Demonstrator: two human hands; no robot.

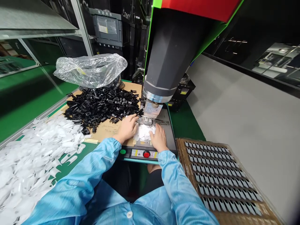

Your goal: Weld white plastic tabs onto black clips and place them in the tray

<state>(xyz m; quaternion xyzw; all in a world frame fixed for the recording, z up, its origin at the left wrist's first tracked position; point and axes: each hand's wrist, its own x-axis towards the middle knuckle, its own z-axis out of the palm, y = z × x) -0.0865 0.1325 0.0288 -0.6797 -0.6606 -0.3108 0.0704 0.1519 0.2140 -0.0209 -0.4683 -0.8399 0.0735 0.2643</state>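
Observation:
My left hand (128,128) rests at the left side of the press bed, its fingers reaching forward to the metal fixture (148,121) and nothing visible in them. On the other side, my right hand (159,137) lies with fingers stretched toward the fixture and the thumb apart. Between both hands is a small heap of white plastic pieces (143,132). Right above the fixture stands the metal head (152,107) of the machine, close over it; whether they touch I cannot tell. Any part inside the fixture is hidden.
Black plastic clips (100,104) are piled on cardboard beyond my left hand, below a clear plastic bag (91,70). Loose white pieces (39,150) cover the left table. A green button (122,152) and red button (146,154) face me. At right lies a tray of grey parts (220,175).

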